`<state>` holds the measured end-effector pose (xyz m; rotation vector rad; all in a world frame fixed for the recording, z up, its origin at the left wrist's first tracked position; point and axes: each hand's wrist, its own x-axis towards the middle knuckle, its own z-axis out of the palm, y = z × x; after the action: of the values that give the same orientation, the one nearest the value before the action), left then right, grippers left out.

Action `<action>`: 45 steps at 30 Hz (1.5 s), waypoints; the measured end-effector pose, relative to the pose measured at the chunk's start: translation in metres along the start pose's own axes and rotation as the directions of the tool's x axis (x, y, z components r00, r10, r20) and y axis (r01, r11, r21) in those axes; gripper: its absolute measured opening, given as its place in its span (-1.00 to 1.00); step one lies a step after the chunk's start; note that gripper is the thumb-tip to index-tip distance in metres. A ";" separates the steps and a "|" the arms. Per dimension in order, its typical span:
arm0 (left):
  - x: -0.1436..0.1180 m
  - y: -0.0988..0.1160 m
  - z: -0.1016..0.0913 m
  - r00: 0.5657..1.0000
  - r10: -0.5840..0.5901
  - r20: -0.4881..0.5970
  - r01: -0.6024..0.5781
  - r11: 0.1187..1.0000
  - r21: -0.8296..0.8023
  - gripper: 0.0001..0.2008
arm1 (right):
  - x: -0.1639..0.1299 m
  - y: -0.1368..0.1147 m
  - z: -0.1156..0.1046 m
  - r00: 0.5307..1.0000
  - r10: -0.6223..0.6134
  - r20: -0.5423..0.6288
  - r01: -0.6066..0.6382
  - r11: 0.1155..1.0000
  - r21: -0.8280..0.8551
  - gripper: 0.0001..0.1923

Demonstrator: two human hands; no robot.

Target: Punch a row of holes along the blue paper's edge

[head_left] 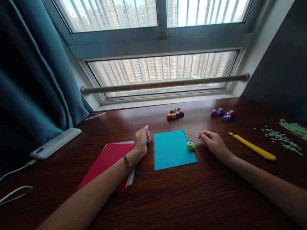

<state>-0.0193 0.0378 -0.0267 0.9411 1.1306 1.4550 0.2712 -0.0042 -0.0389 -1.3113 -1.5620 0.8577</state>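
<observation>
A sheet of blue paper [174, 150] lies between my hands, with a column of small punched holes near its upper right edge. On that same edge stands a small green craft punch [190, 146], touched by neither hand. My left hand [141, 140] is closed in a loose fist, resting at the right corner of a stack of red and other coloured paper [107, 159]; nothing shows in it. To the right of the blue sheet, my right hand [213, 142] rests on the table with its fingers curled together, and no object is visible in them.
Several red, green and purple craft punches [175, 113] cluster behind the sheet; more purple ones [224, 114] sit further right. A yellow craft knife [255, 147] lies by my right forearm, its blade bare. Paper bits [281, 139] are scattered beyond. A white device [56, 143] with a cable lies left.
</observation>
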 end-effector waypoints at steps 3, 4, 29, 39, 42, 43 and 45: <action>0.000 0.000 0.000 1.000 0.001 0.000 -0.001 1.000 -0.002 -0.59 | 0.000 0.000 0.000 1.000 -0.004 -0.001 0.004 1.000 0.008 -0.65; 0.000 0.000 0.000 1.000 0.001 0.000 -0.001 1.000 -0.002 -0.59 | 0.000 0.000 0.000 1.000 -0.005 -0.002 0.005 1.000 0.006 -0.64; 0.000 0.000 0.000 1.000 0.007 0.001 -0.007 1.000 0.004 -0.58 | -0.001 0.000 -0.001 1.000 -0.002 -0.006 0.002 1.000 -0.020 -0.64; 0.000 0.000 0.000 1.000 0.006 -0.001 -0.006 1.000 0.005 -0.57 | -0.001 0.000 -0.001 1.000 0.005 -0.007 -0.005 1.000 -0.006 -0.65; 0.000 0.000 0.000 1.000 0.005 -0.002 -0.005 1.000 0.000 -0.58 | -0.001 0.000 -0.001 1.000 0.004 -0.005 -0.004 1.000 0.002 -0.65; 0.000 0.000 0.000 1.000 0.005 -0.002 -0.005 1.000 -0.001 -0.58 | -0.001 0.000 -0.001 1.000 0.003 -0.004 -0.003 1.000 0.003 -0.65; 0.000 0.000 0.000 1.000 0.004 -0.002 -0.004 1.000 -0.003 -0.58 | -0.001 0.000 -0.001 1.000 0.003 -0.002 -0.003 1.000 0.003 -0.65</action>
<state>-0.0193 0.0382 -0.0271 0.9401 1.1286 1.4606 0.2721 -0.0050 -0.0392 -1.3126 -1.5569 0.8601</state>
